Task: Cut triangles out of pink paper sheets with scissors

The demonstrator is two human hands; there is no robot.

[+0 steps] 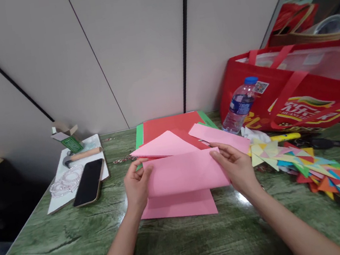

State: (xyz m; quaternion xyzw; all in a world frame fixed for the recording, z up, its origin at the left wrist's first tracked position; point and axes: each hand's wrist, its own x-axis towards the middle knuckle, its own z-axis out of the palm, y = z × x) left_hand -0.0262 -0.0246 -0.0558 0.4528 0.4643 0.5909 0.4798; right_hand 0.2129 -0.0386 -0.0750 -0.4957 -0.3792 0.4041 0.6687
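A folded sheet of pink paper (185,172) is held up level between my two hands. My left hand (138,187) pinches its upper left corner, thumb in front. At the upper right corner, my right hand (236,166) grips it the same way. Just below and behind it, another pink sheet (180,206) lies on the table. Beyond my hands, a pointed pink piece (164,144) and a pink strip (219,137) rest on red paper (169,124) with green sheets showing at its sides.
Left on the green table (64,254) are a phone (89,183), a hammer (83,155), clear beads (67,182) and a small green box (68,138). Right are a water bottle (240,106), a red bag (305,90), a yellow tube (285,137) and many colourful folded papers (320,173).
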